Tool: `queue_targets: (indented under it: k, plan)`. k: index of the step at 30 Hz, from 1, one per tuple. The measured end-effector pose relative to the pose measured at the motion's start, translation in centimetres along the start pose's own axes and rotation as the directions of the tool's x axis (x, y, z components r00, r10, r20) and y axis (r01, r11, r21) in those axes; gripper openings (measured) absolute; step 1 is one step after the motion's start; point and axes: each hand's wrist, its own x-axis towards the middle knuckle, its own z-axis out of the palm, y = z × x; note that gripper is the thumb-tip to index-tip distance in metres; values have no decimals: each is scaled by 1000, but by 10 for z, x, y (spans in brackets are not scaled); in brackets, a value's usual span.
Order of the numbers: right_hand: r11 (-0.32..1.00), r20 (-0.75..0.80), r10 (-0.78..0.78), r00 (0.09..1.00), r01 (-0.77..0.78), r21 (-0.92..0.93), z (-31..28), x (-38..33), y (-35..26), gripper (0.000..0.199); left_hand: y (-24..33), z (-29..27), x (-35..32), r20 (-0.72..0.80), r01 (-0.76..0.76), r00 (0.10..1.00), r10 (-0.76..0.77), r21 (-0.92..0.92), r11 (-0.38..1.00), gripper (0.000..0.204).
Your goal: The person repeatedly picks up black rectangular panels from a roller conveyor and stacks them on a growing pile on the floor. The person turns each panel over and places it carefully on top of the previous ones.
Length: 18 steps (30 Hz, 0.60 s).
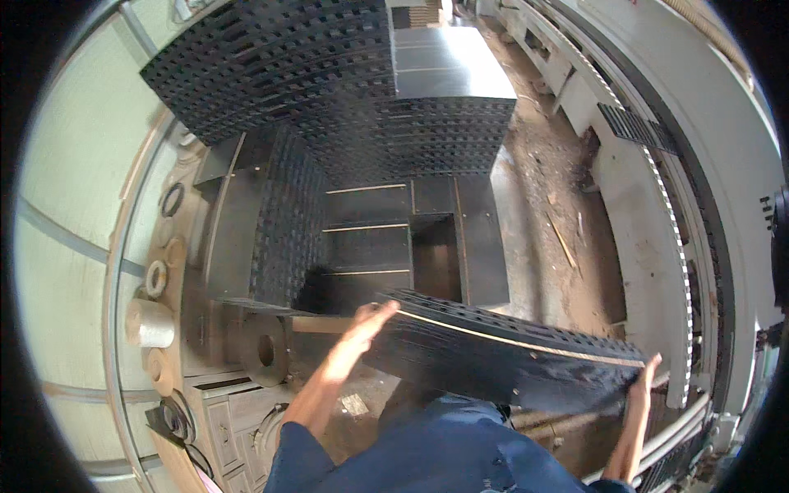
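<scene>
Across my front I hold a stack of black panels (501, 361), tilted, with a thin pale strip running along it. My left hand (371, 322) is closed around its left end. At the far right end, my right hand (647, 376) grips the edge with the thumb up. Just beyond the held stack lies a low layer of dark boards (366, 238) with pale strips between some of them. A rectangular gap (436, 256) opens among these boards. The undersides of my fingers are hidden by the panels.
High stacks of dark panels (279, 74) rise ahead, and another stack (234, 230) stands at the left. A long pale machine (641, 214) runs along the right. Rolls (150, 323) and a drawer cabinet (234, 427) are at the left. Wood scraps (564, 242) litter the floor.
</scene>
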Motion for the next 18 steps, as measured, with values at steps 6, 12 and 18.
queue_targets:
  k: [6, 12, 18]
  plan:
    - [937, 224, 348, 910, -327, -127, 220, 50, -6, 109, -22, -74, 18, -313, 94, 942, -123, -104, 990, 99]
    - [873, 280, 468, 838, -390, -294, 381, 83, -7, 120, 15, -98, 68, -354, 32, 930, -104, -203, 979, 78]
    - [812, 269, 553, 788, -440, -383, 516, 149, 22, 116, 2, -147, 172, -474, 11, 878, -71, -129, 992, 80]
